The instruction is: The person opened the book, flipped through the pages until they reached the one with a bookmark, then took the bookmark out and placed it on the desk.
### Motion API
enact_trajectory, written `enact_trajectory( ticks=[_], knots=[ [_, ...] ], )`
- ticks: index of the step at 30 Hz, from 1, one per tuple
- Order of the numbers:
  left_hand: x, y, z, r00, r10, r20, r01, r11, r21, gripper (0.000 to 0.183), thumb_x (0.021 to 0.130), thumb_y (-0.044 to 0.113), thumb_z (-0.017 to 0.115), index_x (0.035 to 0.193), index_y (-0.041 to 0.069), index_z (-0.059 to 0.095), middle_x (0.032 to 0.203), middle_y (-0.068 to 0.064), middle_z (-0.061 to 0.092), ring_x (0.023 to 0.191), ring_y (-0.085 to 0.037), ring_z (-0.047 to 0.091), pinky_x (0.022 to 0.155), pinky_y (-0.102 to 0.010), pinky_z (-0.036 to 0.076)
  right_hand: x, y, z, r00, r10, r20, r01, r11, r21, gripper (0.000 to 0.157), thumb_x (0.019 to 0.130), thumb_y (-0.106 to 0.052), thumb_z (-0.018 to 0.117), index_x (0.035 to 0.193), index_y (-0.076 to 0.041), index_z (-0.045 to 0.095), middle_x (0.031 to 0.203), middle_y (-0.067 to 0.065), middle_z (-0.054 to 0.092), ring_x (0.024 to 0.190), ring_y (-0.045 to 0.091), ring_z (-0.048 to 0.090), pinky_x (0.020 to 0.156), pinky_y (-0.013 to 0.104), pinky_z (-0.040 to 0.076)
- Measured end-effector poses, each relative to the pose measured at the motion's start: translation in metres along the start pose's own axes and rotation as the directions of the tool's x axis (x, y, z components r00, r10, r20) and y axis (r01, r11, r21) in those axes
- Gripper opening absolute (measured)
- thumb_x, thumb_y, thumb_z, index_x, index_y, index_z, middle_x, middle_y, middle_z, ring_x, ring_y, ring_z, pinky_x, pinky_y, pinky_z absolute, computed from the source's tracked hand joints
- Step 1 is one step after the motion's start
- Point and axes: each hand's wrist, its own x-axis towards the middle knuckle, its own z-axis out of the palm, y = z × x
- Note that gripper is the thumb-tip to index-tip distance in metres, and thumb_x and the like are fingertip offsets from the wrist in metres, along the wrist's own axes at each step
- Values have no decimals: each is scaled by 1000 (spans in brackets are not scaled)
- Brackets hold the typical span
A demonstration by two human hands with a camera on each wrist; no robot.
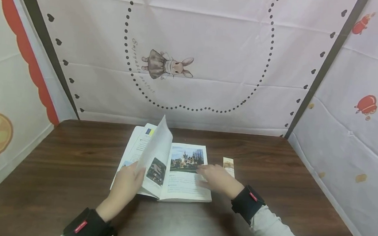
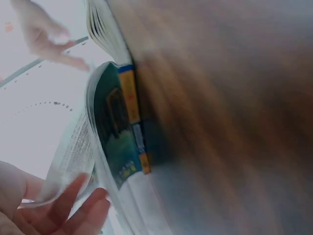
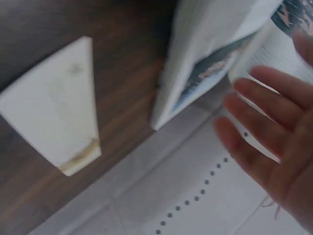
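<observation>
An open book [image 1: 187,188] lies on the table, its right page showing a photo of a castle above printed text. At the book's left side my left hand [image 1: 127,182] holds a raised page [image 1: 158,148], which stands up and curves near the spine. The left wrist view shows the thumb and fingers around the page edge, with the green cover [image 2: 117,132] bent beside them. My right hand [image 1: 218,178] is over the right page's outer edge, fingers straight and reaching to the photo. A small card like a bookmark [image 1: 228,164] lies just beyond it.
The brown wooden table [image 1: 74,161] ends at a white cloth wall [image 1: 212,61] with a printed rabbit. More cloth walls stand on the left and right. Black bands [image 1: 248,203] circle both wrists.
</observation>
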Motion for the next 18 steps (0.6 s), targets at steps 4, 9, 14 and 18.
enact_trajectory(
  ticks=[4, 9, 14, 18],
  knots=[
    [-4, -7, -1, 999, 32, -42, -31, 999, 10, 52, 85, 3, 61, 132, -11, 44, 89, -33, 66, 73, -41, 66, 62, -49, 52, -6, 5, 9, 989, 20, 145, -31, 997, 75, 54, 84, -39, 68, 124, -5, 59, 133, 15, 57, 116, 29, 58, 95, 44, 48],
    [-4, -9, 3, 995, 88, -38, -83, 991, 108, 80, 78, -3, 68, 147, 8, 29, 86, -21, 60, 68, -28, 57, 53, -36, 45, -7, 5, 10, 976, 46, 213, -76, 988, 136, 68, 78, -42, 73, 131, -3, 54, 140, 16, 50, 124, 31, 52, 102, 44, 44],
    [-2, -8, 4, 991, 132, -19, -124, 962, 241, 90, 70, -6, 72, 147, 18, 32, 134, -33, 35, 130, -51, 27, 95, -68, 31, -5, 0, 10, 977, 66, 202, -88, 991, 104, 73, 71, -42, 79, 127, -2, 56, 136, 18, 53, 118, 32, 57, 98, 42, 46],
    [-1, -4, 4, 975, 196, 106, -219, 933, 285, 82, 71, -9, 69, 141, 22, 43, 153, -28, 16, 140, -54, 2, 103, -76, 9, -4, -2, 13, 980, 66, 186, -83, 993, 85, 73, 69, -41, 82, 124, 1, 58, 133, 20, 55, 113, 33, 60, 95, 42, 49]
  ],
)
